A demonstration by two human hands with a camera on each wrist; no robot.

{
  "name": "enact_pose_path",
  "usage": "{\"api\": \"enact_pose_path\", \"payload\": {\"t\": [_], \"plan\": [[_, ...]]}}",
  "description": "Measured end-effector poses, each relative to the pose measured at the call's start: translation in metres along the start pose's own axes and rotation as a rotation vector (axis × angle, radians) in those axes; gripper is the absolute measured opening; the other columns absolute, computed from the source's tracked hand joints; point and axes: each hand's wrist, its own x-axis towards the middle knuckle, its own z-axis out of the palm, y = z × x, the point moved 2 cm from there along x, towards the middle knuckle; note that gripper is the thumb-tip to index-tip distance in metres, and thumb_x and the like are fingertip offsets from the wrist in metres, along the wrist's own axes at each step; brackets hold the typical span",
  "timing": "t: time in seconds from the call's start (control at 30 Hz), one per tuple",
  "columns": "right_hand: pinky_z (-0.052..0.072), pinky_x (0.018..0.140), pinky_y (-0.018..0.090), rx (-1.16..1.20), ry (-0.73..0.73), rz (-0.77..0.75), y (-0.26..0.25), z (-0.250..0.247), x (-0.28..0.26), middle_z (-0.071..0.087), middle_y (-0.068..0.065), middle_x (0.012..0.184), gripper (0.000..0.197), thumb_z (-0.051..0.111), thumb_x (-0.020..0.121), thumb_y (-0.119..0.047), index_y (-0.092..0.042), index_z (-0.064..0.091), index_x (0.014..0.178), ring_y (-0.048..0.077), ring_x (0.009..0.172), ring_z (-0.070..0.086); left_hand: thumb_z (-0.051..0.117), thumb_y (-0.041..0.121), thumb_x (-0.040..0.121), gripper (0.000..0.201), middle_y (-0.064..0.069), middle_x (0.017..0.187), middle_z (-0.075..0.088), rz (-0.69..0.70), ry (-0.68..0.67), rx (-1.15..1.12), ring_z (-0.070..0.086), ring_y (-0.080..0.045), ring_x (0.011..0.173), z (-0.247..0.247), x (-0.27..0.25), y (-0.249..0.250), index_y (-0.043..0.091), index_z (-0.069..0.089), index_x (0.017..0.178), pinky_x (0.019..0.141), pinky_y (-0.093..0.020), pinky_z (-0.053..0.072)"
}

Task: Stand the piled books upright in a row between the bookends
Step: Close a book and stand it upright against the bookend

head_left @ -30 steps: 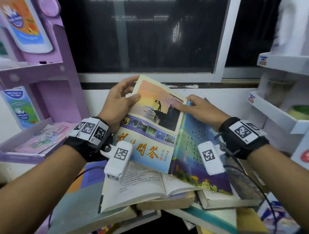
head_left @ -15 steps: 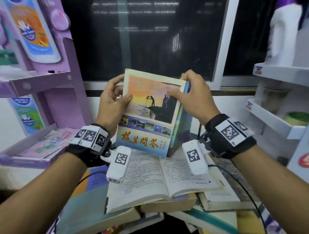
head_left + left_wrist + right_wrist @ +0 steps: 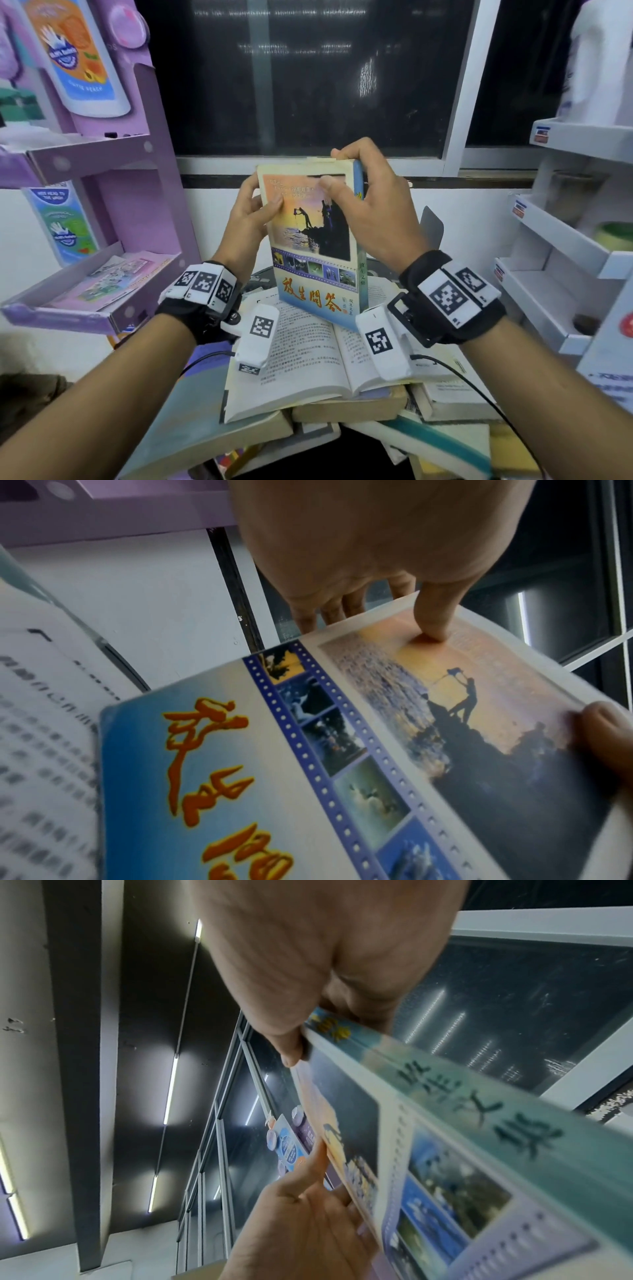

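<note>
Left hand (image 3: 245, 219): curled on the book's left edge, thumb flat on front cover, fingers behind; wrist cam shows thumb tip pressing the orange sky part of cover
Right hand (image 3: 371, 209): clamped over top right corner & spine side, thumb on front cover near top, fingers wrapped over top edge to the back
Held book (image 3: 313, 246): closed paperback, sunset photo w/ dark figures on rocks, blue film-strip band, orange Chinese title at bottom; upright, leaning a bit left, spine facing right; held above the pile, bottom corner just over the open book, can't tell if touching
Open book (image 3: 301, 356): lies face up on top of pile, printed text pages, directly below held book
Pile of books (image 3: 349, 411): several more stacked flat & crooked under the open one, incl. a grey-green cover at left & one w/ teal stripe at right
Bookend (image 3: 432, 228): grey metal plate, upright, behind right hand, only part seen
Purple rack (image 3: 113, 161): at left, cardboard shelves w/ hand-wash pics, leaflets in lower tray
White rack (image 3: 561, 236): at right, slanted shelves
Window (image 3: 308, 75): dark glass behind, white frame, ceiling lights reflected
Counter: hidden under the books
</note>
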Motion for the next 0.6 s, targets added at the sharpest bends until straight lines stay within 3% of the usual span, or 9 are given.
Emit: {"api": "enact_pose_path", "payload": {"t": [0.1, 0.17, 0.33, 0.47, 0.53, 0.6], "plan": [[0.058, 0.078, 0.041, 0.046, -0.042, -0.005, -0.001, 0.005, -0.005, 0.062, -0.01, 0.114, 0.029, 0.049, 0.099, -0.029, -0.035, 0.044, 0.127, 0.017, 0.099, 0.064, 0.049, 0.028, 0.096, 0.046, -0.009, 0.123, 0.065, -0.027, -0.07, -0.051, 0.065, -0.026, 0.107, 0.009, -0.001, -0.004, 0.024, 0.036, 0.141, 0.088, -0.037, 0.053], [0.057, 0.083, 0.041, 0.046, -0.073, 0.015, -0.004, 0.008, -0.005, 0.058, -0.01, 0.124, 0.039, 0.048, 0.099, -0.028, -0.037, 0.038, 0.136, 0.018, 0.108, 0.061, 0.05, 0.03, 0.093, 0.053, -0.012, 0.126, 0.063, -0.047, -0.1, -0.117, 0.064, -0.028, 0.106, 0.014, -0.002, -0.006, 0.022, 0.033, 0.142, 0.089, -0.039, 0.052], [0.054, 0.084, 0.042, -0.07, -0.181, 0.064, -0.01, 0.002, 0.003, 0.062, -0.007, 0.122, 0.035, 0.051, 0.096, -0.035, -0.035, 0.048, 0.131, 0.023, 0.115, 0.055, 0.051, 0.025, 0.092, 0.054, -0.015, 0.126, 0.061, -0.07, -0.132, -0.205, 0.064, -0.026, 0.103, 0.013, 0.001, -0.007, 0.019, 0.036, 0.143, 0.083, -0.037, 0.052], [0.058, 0.075, 0.034, -0.123, -0.351, 0.124, -0.02, -0.018, 0.013, 0.066, -0.009, 0.114, 0.04, 0.065, 0.088, -0.035, -0.034, 0.057, 0.127, 0.015, 0.104, 0.064, 0.053, 0.019, 0.09, 0.057, -0.019, 0.128, 0.058, -0.062, -0.139, -0.275, 0.064, -0.028, 0.102, 0.01, 0.004, -0.005, 0.017, 0.033, 0.143, 0.08, -0.039, 0.053], [0.061, 0.061, 0.032, -0.107, -0.473, 0.198, -0.027, -0.027, 0.016, 0.068, -0.009, 0.109, 0.05, 0.072, 0.082, -0.033, -0.037, 0.056, 0.129, 0.01, 0.086, 0.071, 0.053, 0.016, 0.089, 0.058, -0.018, 0.124, 0.06, -0.048, -0.145, -0.312, 0.065, -0.027, 0.099, 0.014, 0.006, -0.002, 0.017, 0.033, 0.144, 0.078, -0.037, 0.055], [0.061, 0.056, 0.032, -0.117, -0.558, 0.249, -0.032, -0.031, 0.018, 0.068, -0.008, 0.102, 0.059, 0.077, 0.077, -0.029, -0.04, 0.054, 0.13, 0.009, 0.072, 0.073, 0.054, 0.014, 0.087, 0.059, -0.015, 0.119, 0.062, -0.033, -0.16, -0.322, 0.066, -0.025, 0.096, 0.019, 0.008, 0.002, 0.016, 0.035, 0.143, 0.075, -0.035, 0.056]]}}
